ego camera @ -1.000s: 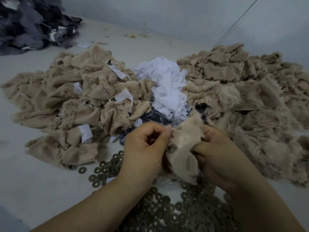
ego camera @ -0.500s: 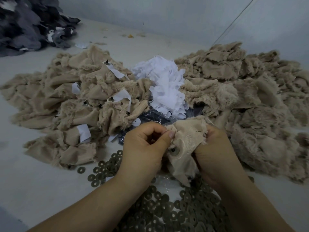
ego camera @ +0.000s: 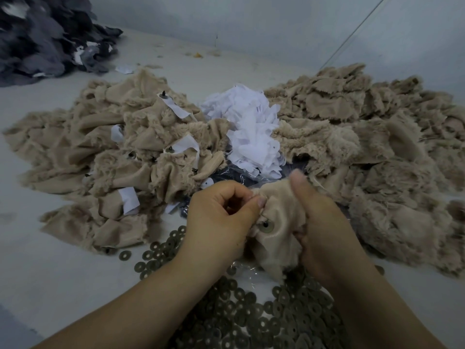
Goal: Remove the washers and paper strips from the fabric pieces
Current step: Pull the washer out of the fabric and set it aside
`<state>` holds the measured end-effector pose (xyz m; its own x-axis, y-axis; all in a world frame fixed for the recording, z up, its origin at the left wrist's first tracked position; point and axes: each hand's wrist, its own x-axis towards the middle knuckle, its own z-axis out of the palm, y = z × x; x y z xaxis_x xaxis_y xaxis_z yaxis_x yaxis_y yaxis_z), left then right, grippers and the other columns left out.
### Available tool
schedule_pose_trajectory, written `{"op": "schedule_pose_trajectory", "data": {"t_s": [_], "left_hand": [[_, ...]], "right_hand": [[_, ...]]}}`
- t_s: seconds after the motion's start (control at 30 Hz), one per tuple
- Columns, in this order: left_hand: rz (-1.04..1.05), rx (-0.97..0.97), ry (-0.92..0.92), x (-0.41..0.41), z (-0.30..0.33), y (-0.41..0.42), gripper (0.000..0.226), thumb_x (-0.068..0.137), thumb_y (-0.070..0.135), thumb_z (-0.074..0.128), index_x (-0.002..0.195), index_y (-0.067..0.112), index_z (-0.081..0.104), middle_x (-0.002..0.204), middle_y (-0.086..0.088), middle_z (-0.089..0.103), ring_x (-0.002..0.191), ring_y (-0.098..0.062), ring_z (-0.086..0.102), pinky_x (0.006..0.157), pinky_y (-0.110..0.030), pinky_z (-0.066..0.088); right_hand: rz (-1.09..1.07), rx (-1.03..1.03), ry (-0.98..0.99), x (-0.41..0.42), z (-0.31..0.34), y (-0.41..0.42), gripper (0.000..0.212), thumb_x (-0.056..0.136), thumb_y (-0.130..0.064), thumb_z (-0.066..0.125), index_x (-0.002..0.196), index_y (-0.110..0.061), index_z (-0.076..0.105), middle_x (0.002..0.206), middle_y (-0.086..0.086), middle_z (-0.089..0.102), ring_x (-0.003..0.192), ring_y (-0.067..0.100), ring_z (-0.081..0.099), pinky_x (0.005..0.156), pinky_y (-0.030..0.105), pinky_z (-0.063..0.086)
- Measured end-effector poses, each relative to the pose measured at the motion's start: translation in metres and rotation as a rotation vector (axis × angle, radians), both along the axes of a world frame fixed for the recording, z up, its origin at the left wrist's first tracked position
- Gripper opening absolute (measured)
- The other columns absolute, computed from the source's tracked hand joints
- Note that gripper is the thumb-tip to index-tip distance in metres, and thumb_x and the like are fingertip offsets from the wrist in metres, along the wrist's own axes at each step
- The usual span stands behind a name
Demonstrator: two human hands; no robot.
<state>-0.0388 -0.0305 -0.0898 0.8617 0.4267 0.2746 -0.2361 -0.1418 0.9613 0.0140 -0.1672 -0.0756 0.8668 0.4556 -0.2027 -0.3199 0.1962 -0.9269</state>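
Two hands work one beige fabric piece (ego camera: 279, 215) above a heap of loose washers (ego camera: 264, 321).

Left hand (ego camera: 221, 220) pinches the piece's edge with curled fingers (ego camera: 260, 201); right hand (ego camera: 324, 227) grips its other side, thumb upright. One washer (ego camera: 266, 225) with a pin through it sits on the held piece, between the hands. Two beige fabric piles lie on the tabletop (ego camera: 50, 273): the left pile (ego camera: 100, 159) shows about five paper strips, the right pile (ego camera: 377, 147) none visible. One white paper-strip heap (ego camera: 249, 132) lies between them.
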Motion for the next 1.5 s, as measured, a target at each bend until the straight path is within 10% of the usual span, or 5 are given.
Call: {"op": "schedule_pose_trajectory", "data": {"t_s": [0.27, 0.57, 0.8, 1.13, 1.5], "left_hand": [[-0.035, 0.002, 0.014, -0.001, 0.0, -0.002, 0.01, 0.079, 0.016, 0.075, 0.071, 0.019, 0.07, 0.064, -0.003, 0.067, 0.056, -0.008, 0.059, 0.053, -0.023, 0.05], [-0.068, -0.277, 0.086, -0.001, 0.009, -0.005, 0.022, 0.083, 0.0, 0.071, 0.065, 0.013, 0.07, 0.067, -0.013, 0.068, 0.063, -0.021, 0.062, 0.06, -0.034, 0.054], [0.033, -0.122, 0.076, -0.004, 0.014, -0.009, 0.009, 0.069, 0.021, 0.071, 0.066, 0.013, 0.067, 0.07, -0.02, 0.066, 0.065, -0.034, 0.062, 0.068, -0.055, 0.056], [0.006, -0.343, 0.037, -0.003, 0.008, -0.015, 0.013, 0.072, 0.013, 0.069, 0.06, 0.015, 0.067, 0.06, -0.008, 0.058, 0.06, -0.02, 0.053, 0.058, -0.031, 0.049], [0.081, -0.091, -0.03, -0.003, 0.009, -0.015, 0.011, 0.075, 0.014, 0.067, 0.065, 0.011, 0.063, 0.056, -0.002, 0.059, 0.051, -0.009, 0.052, 0.052, -0.025, 0.046]], "right_hand": [[-0.115, 0.037, 0.112, -0.005, 0.0, 0.005, 0.049, 0.067, -0.018, 0.077, 0.101, 0.015, 0.067, 0.094, 0.032, 0.072, 0.079, 0.038, 0.072, 0.07, 0.043, 0.063], [-0.271, 0.007, -0.102, -0.009, -0.009, 0.007, 0.013, 0.073, -0.018, 0.08, 0.081, -0.008, 0.079, 0.085, 0.018, 0.077, 0.077, 0.032, 0.076, 0.065, 0.037, 0.061], [-0.347, -0.055, -0.195, -0.011, -0.014, 0.008, 0.003, 0.083, -0.013, 0.079, 0.086, -0.012, 0.079, 0.083, 0.013, 0.078, 0.079, 0.031, 0.077, 0.068, 0.04, 0.062], [-0.396, -0.036, -0.237, -0.014, -0.01, 0.01, 0.006, 0.086, -0.007, 0.075, 0.08, -0.007, 0.078, 0.081, 0.014, 0.077, 0.077, 0.031, 0.076, 0.065, 0.038, 0.061], [-0.364, -0.026, -0.3, -0.013, -0.011, 0.009, 0.011, 0.088, -0.011, 0.074, 0.078, -0.016, 0.079, 0.079, 0.011, 0.077, 0.073, 0.027, 0.076, 0.062, 0.033, 0.059]]}}
